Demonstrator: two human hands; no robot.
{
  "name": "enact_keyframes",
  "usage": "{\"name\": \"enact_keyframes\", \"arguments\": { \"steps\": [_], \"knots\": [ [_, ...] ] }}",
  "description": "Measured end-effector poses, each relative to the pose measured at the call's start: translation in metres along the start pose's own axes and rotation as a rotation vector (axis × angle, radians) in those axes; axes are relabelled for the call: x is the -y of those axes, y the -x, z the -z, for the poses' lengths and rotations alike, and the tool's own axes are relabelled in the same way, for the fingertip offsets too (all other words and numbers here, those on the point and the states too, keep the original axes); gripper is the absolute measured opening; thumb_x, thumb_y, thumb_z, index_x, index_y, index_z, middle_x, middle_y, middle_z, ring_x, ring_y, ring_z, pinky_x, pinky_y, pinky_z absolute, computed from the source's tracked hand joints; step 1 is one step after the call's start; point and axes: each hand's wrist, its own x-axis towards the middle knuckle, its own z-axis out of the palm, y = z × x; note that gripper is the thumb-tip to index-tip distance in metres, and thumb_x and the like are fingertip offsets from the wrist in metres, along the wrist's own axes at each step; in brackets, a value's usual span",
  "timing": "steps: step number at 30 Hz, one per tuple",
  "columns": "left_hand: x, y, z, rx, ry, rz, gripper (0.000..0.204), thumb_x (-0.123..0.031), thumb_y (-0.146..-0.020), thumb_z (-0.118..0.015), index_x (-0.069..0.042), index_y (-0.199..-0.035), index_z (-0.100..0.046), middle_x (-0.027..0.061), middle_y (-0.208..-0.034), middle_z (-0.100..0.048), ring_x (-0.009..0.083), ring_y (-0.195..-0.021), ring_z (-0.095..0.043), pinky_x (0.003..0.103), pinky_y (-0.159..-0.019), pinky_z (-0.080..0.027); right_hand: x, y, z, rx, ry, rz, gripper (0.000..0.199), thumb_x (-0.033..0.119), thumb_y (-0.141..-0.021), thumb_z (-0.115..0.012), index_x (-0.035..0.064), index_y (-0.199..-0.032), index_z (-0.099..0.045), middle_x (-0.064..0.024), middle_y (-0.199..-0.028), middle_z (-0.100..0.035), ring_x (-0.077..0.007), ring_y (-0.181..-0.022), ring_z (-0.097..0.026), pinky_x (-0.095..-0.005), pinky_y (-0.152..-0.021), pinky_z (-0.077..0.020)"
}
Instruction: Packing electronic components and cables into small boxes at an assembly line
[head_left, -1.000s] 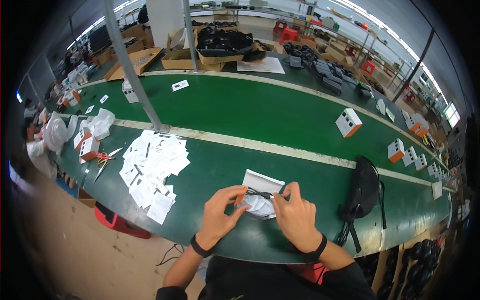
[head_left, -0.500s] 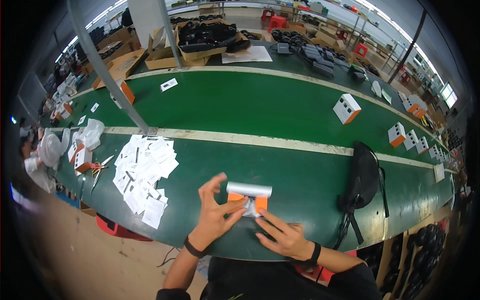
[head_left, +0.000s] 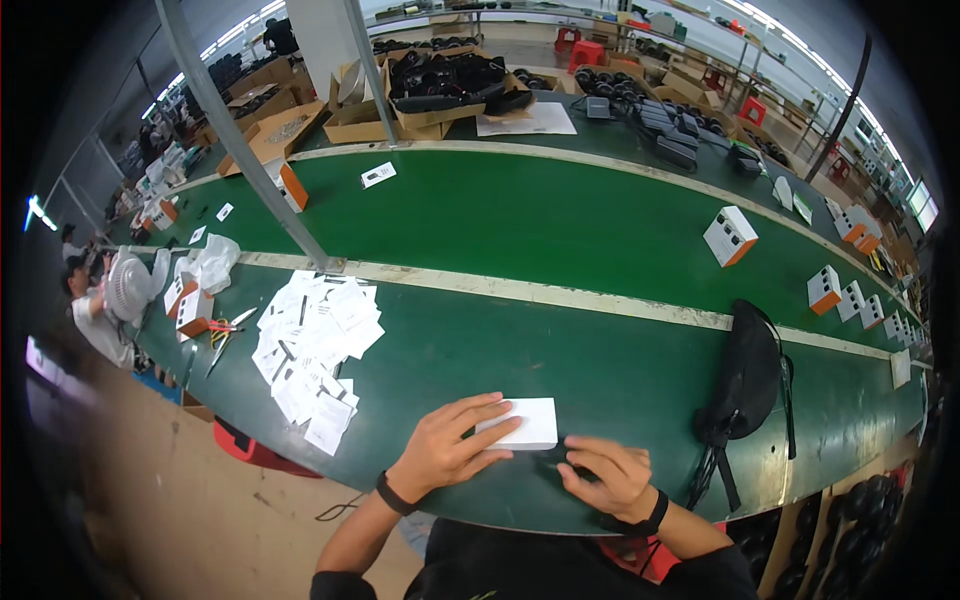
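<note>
A small white box (head_left: 533, 420) lies flat on the green workbench (head_left: 620, 380) in front of me, with a plain white face upward. My left hand (head_left: 448, 446) holds its left end, fingers stretched over the top and thumb along the near edge. Just off the box's right end is my right hand (head_left: 612, 474), fingers bent and slightly apart, a little blurred; I see nothing in it. A spread pile of white printed leaflets (head_left: 315, 335) lies to the left of the box.
Scissors (head_left: 222, 338) and white-and-orange boxes (head_left: 194, 312) lie at the far left. A black bag (head_left: 742, 380) sits at the right. Beyond a pale rail runs a green conveyor belt (head_left: 520, 220) carrying more boxes (head_left: 730, 236). A metal post (head_left: 245, 150) rises at the left.
The box was open, showing orange flaps and a raised silvery-white flap; now its plain white face is up. My left hand has flattened onto it, and my right hand has drawn off to the right.
</note>
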Motion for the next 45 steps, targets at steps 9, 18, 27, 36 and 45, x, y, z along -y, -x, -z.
{"name": "enact_keyframes", "arguments": {
  "steps": [9,18,27,36,45],
  "knots": [
    [-0.003,-0.011,0.01,0.124,-0.069,-0.013,0.047,-0.023,-0.09,-0.082,-0.02,-0.137,-0.078,0.0107,-0.137,-0.067,0.0349,-0.12,-0.066,0.044,-0.094,-0.061,-0.013,-0.015,-0.005,0.214,0.057,0.087,0.041,0.018,-0.085,-0.09,0.0091,-0.124,-0.08,-0.0111,-0.149,-0.069,-0.0173,-0.063,-0.072,-0.0296,-0.056,-0.0582],
    [0.061,-0.055,0.037,0.364,0.331,0.06,0.046,-0.032,-0.101,-0.073,-0.015,-0.145,-0.072,0.0141,-0.142,-0.065,0.037,-0.118,-0.07,0.044,-0.1,-0.058,-0.05,-0.063,-0.022,0.373,-0.145,-0.109,0.064,0.03,-0.082,-0.093,0.0176,-0.143,-0.075,-0.0168,-0.141,-0.068,-0.0279,-0.072,-0.073,-0.0368,-0.067,-0.0626],
    [0.432,-0.188,0.087,0.044,-0.608,0.697,0.058,-0.043,-0.093,-0.082,-0.009,-0.139,-0.072,0.0237,-0.14,-0.068,0.0437,-0.129,-0.065,0.052,-0.111,-0.055,-0.25,-0.179,-0.023,-0.492,0.315,-0.724,0.058,0.02,-0.082,-0.091,0.0077,-0.136,-0.077,-0.0182,-0.123,-0.075,-0.0356,-0.108,-0.075,-0.0447,-0.092,-0.0596],
    [0.618,-0.196,0.074,0.06,-0.645,0.885,0.101,-0.056,-0.072,-0.098,-0.008,-0.153,-0.06,0.0204,-0.149,-0.063,0.0416,-0.142,-0.057,0.05,-0.119,-0.05,-0.345,-0.134,0.014,-0.472,0.767,-1.034,0.075,0.021,-0.082,-0.094,0.0138,-0.151,-0.066,-0.0158,-0.111,-0.071,-0.0387,-0.103,-0.074,-0.0504,-0.09,-0.0588],
    [0.495,-0.205,0.089,0.038,-0.581,0.946,0.07,-0.048,-0.062,-0.1,-0.01,-0.118,-0.081,0.0189,-0.121,-0.08,0.0361,-0.112,-0.078,0.048,-0.1,-0.063,-0.27,-0.207,0.032,-0.954,0.6,-0.697,0.054,0.032,-0.095,-0.087,0.0079,-0.141,-0.074,-0.0135,-0.139,-0.075,-0.0311,-0.117,-0.075,-0.0422,-0.102,-0.0569]
  ]
}}
